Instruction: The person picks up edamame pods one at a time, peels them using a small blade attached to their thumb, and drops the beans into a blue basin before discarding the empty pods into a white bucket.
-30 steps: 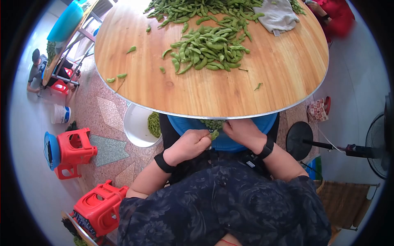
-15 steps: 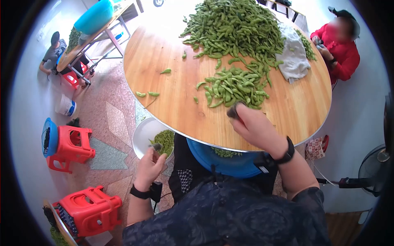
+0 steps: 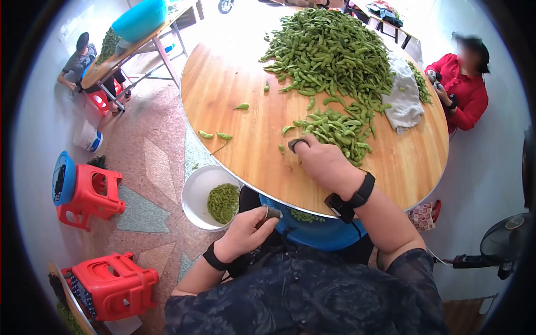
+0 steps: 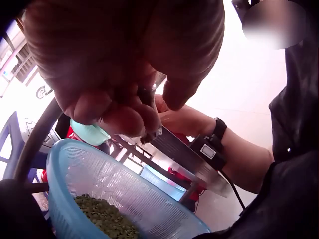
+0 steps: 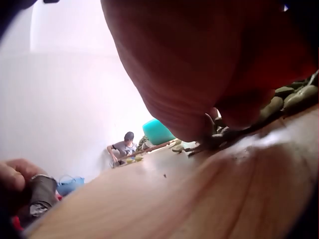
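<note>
My right hand (image 3: pixel 330 167) reaches over the round table to the near edge of a small heap of green soybean pods (image 3: pixel 340 131). A dark cover wraps one of its digits. In the right wrist view its fingertips are down among pods by the wood; I cannot tell whether they pinch one. My left hand (image 3: pixel 245 231) hangs below the table edge with loosely curled fingers and nothing visible in them. A grey finger cover (image 3: pixel 272 212) sits on one digit. Beside it, partly under the table, is a blue basket (image 4: pixel 89 164) with shelled green beans (image 4: pixel 107 216).
A white bucket (image 3: pixel 195 192) holding green pods or hulls stands on the floor at the left. A large pod pile (image 3: pixel 335 53) and a white cloth (image 3: pixel 405 95) lie farther back. Red stools (image 3: pixel 114 285) are at left, a fan (image 3: pixel 508 237) at right. A person in red (image 3: pixel 466 92) sits across.
Both hands were together over the blue basket with a pod. They parted, the left to the white bucket, the right onto the table. Since then the left has moved back rightward, the right slightly left.
</note>
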`<state>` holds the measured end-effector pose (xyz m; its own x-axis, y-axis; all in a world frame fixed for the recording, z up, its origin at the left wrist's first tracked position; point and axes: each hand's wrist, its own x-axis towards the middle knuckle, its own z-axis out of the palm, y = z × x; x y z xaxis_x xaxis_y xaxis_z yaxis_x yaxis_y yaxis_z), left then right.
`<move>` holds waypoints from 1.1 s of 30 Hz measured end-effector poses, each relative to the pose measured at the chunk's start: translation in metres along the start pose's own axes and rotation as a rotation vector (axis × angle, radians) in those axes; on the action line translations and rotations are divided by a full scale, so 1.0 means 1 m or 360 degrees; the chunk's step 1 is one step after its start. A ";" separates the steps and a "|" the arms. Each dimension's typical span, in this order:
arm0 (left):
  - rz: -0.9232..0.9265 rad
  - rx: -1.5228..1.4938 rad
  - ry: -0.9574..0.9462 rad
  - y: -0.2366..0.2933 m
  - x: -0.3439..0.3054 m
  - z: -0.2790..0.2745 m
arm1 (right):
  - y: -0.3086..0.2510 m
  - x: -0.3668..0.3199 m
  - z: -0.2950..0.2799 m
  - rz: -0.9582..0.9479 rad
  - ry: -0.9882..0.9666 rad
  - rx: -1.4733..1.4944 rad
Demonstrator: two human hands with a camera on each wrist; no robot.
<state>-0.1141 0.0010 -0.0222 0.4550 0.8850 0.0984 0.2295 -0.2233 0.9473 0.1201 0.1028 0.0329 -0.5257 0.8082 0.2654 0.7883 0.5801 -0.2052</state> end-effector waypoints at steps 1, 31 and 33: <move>0.0000 -0.0005 -0.0006 0.003 0.005 0.002 | 0.004 -0.003 0.000 0.0007 -0.0003 -0.0002; 0.0048 0.0108 -0.0198 0.052 0.047 0.077 | -0.018 -0.136 -0.034 0.0956 -0.0351 0.2454; 0.0134 0.0297 -0.0181 0.055 0.046 0.079 | -0.018 -0.140 -0.034 0.0935 -0.0357 0.2407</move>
<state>-0.0128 -0.0028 0.0104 0.5708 0.8108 0.1294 0.3369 -0.3751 0.8636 0.1906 -0.0239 0.0316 -0.4239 0.8600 -0.2839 -0.0559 -0.3377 -0.9396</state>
